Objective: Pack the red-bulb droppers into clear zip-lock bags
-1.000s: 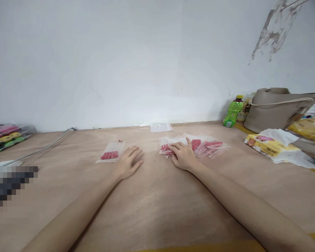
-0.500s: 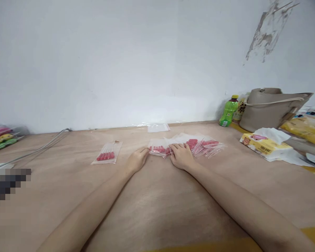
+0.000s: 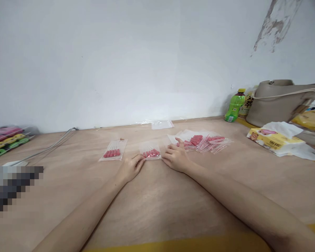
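A clear zip bag (image 3: 150, 151) with several red-handled items lies flat in front of me. My left hand (image 3: 132, 166) is closed, thumb and fingers pinching the bag's near left corner. My right hand (image 3: 176, 156) rests by its near right corner, fingers apart and one raised; the fingertips are at or very near the bag's edge. Just beyond and right of that hand lies an overlapping pile of similar filled bags (image 3: 198, 141), partly hidden by it. Another filled bag (image 3: 113, 150) lies separately to the left, its items lined up with the red ends toward me.
At the wall lie flat clear bags (image 3: 162, 124). A green bottle (image 3: 235, 106), a beige bag (image 3: 275, 103) and a yellow tissue pack (image 3: 274, 140) stand at the right. Left are colourful packaged items (image 3: 7, 140), a grey cable (image 3: 52, 147) and a blurred-out object (image 3: 13, 190).
The bag between my hands has moved left and nearer, apart from the pile. My left hand moved with it. My right hand came slightly left and raised a finger. The view shifted a little.
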Motion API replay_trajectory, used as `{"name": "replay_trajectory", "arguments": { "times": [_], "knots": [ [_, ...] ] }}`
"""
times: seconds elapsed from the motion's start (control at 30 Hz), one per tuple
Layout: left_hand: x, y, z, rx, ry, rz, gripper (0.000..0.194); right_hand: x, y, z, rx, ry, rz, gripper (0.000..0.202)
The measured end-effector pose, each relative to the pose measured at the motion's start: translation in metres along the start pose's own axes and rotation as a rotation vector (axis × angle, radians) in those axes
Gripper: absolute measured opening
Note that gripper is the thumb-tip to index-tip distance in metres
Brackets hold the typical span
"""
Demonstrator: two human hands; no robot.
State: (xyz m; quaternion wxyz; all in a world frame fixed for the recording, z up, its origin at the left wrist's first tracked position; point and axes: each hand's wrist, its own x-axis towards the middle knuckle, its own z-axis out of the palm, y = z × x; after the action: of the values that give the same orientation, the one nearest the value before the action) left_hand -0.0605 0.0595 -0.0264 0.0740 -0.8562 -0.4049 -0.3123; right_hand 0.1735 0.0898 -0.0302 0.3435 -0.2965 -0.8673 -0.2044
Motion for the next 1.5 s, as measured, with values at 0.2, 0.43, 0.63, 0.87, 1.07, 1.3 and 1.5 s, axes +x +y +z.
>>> {"name": "replay_trajectory", "arguments": {
  "times": [0.2, 0.43, 0.63, 0.87, 1.07, 1.3, 1.5],
  "knots": [
    [0.003, 0.000, 0.002, -0.013, -0.006, 0.043, 0.012, 0.000, 0.009, 0.005, 0.009, 0.032, -0.078, 0.022],
    [0.011, 0.005, 0.011, 0.026, 0.020, 0.158, 0.017, 0.002, 0.011, 0.007, 0.096, -0.083, -0.179, 0.021],
    [0.025, 0.014, 0.025, 0.081, 0.036, 0.308, 0.017, 0.001, 0.012, 0.009, 0.162, -0.085, -0.177, 0.018],
    [0.038, 0.021, 0.033, 0.171, 0.052, 0.417, 0.020, 0.001, 0.010, 0.008, 0.104, -0.018, -0.204, 0.016],
    [0.039, 0.024, 0.028, 0.243, 0.031, 0.443, 0.022, 0.003, 0.008, 0.007, 0.180, -0.026, -0.218, 0.020],
    [0.030, 0.011, 0.015, 0.293, 0.020, 0.441, 0.021, -0.002, 0.013, 0.007, 0.201, -0.014, -0.211, 0.025],
    [0.009, -0.011, -0.006, 0.326, 0.017, 0.434, 0.016, -0.004, 0.016, 0.007, 0.167, 0.046, -0.284, 0.023]
  ]
}}
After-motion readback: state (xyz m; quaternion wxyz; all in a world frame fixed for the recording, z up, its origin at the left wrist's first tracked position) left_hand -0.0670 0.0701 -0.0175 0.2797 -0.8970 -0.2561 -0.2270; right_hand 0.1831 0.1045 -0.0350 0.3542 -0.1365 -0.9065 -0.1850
